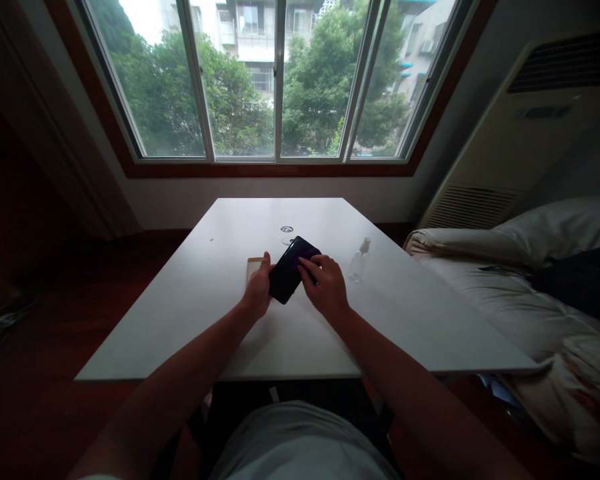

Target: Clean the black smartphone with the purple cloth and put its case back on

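Observation:
A black smartphone (288, 272) is held tilted above the white table, its dark face toward me. My left hand (257, 291) grips its left edge, thumb pointing up beside it. My right hand (326, 284) is over the phone's right side, fingers bunched with their tips against the dark face; anything pinched between them is too dark to make out. Behind my left hand lies a tan-edged flat box or card (252, 263), partly covered. To the right of my right hand stands a clear spray bottle (359, 264).
Farther back on the white table (180, 333) lies a small round dark-rimmed thing (287, 229), with another thin piece near the phone's top. A sofa (480, 267) flanks the table on the right. A window (275, 87) is beyond the far edge.

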`<state>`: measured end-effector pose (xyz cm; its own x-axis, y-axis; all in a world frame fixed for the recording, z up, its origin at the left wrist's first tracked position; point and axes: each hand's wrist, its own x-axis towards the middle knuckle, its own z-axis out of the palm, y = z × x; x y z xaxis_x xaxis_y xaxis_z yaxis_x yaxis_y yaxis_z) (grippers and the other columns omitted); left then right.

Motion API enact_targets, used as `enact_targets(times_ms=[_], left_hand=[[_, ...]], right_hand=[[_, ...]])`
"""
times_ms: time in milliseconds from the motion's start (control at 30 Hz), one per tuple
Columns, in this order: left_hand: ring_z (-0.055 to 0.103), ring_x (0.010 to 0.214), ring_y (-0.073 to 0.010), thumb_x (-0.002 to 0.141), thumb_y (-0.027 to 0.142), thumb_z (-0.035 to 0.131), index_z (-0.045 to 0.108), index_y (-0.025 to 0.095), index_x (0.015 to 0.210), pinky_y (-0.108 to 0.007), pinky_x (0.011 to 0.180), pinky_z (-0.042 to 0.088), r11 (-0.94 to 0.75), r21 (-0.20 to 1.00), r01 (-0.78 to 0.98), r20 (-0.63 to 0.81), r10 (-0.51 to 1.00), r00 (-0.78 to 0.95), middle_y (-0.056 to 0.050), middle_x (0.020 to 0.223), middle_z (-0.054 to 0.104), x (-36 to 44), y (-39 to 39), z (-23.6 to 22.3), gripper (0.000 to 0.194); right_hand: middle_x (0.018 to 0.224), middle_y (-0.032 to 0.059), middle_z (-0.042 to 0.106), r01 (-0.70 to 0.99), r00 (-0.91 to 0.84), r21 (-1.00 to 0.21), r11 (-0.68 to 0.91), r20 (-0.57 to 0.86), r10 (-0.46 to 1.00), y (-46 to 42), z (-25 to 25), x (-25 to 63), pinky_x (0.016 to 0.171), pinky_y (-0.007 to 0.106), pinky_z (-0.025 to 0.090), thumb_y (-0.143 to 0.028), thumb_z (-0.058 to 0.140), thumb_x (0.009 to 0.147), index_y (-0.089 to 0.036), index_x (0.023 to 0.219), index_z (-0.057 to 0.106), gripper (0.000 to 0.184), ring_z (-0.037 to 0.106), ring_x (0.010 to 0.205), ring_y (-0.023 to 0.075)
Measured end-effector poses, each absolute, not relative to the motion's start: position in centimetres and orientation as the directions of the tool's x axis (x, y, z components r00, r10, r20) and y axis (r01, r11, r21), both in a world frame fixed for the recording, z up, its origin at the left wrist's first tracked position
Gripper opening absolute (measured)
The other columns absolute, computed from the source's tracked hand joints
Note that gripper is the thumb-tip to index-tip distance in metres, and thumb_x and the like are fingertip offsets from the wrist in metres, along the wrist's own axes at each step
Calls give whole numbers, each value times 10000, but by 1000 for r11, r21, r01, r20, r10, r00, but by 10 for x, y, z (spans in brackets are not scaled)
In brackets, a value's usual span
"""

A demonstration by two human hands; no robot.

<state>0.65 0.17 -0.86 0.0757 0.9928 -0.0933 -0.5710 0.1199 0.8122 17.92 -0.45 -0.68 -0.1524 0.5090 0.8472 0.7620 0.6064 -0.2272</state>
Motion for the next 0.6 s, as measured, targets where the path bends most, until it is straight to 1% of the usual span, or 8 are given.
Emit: enact_targets(times_ms=[67,233,433,533,600], left_hand=[[673,690,-214,822,713,654,692,116,915,-281,575,525,128,814,-567,-109,992,68,-80,714,678,6,2,-9,605],[664,678,-214,796,750,649,685,135,878,-264,538,486,136,813,-566,-125,990,59,-68,675,657,5,3,-9,621],[626,637,-175,784,758,655,652,139,855,-237,519,450,106,818,-566,-109,994,28,-55,702,656,6,2,-10,623],[614,638,-162,785,752,659,645,145,839,-239,539,466,70,827,-558,-82,997,4,-55,731,663,7,2,-9,610],[622,655,-165,792,743,660,650,142,838,-248,569,490,67,825,-561,-79,997,2,-59,746,666,7,2,-9,602]], right_hand=[[1096,120,634,781,-108,-236,578,861,498,-1,-5,184,900,490,486,-288,575,984,-238,1240,714,295,582,998,275],[1190,132,613,779,-60,-248,576,885,461,5,-3,190,950,525,478,-255,541,992,-247,1272,697,321,561,1086,300],[1228,140,612,772,-87,-251,584,868,489,4,-8,188,954,524,477,-234,535,989,-224,1299,680,342,553,1109,303],[1232,131,621,748,-131,-251,614,852,507,-2,-8,184,946,521,478,-235,549,978,-235,1283,687,334,561,1110,301],[1241,124,627,722,-191,-231,652,839,509,-8,-8,179,961,519,475,-247,570,969,-241,1273,689,327,568,1131,299]])
